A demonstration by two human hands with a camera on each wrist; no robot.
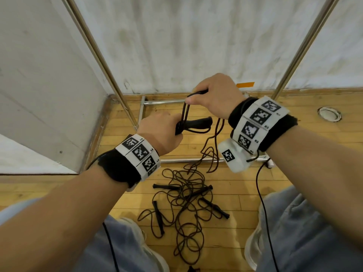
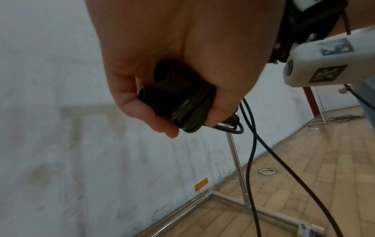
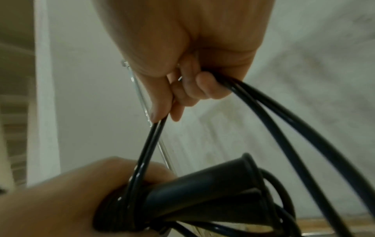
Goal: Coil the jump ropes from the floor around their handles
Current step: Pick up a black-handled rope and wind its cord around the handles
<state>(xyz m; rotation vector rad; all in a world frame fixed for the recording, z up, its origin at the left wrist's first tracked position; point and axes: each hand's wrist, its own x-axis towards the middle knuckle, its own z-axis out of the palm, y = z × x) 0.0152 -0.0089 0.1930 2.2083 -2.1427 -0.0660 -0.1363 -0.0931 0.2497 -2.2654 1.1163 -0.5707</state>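
Note:
My left hand [image 1: 163, 130] grips a pair of black jump-rope handles [image 1: 198, 123] held side by side, with several turns of dark rope wound round them near the fist [image 2: 188, 109]. Above and to the right, my right hand [image 1: 212, 97] pinches a doubled strand of the same rope [image 1: 185, 112], pulled taut up from the handles [image 3: 202, 189]. The doubled rope [image 3: 284, 121] runs on over the right fingers and hangs down toward the floor. Loose rope [image 1: 186, 203] lies tangled on the wooden floor between my feet, among more black handles [image 1: 167, 186].
A metal rack's chrome uprights [image 1: 102, 61] and base bars [image 1: 163, 102] stand against the white wall ahead. A round floor fitting [image 1: 329, 113] sits at the right. An orange tape strip [image 1: 245, 84] marks the wall's foot. My shoes [image 1: 137, 232] flank the tangle.

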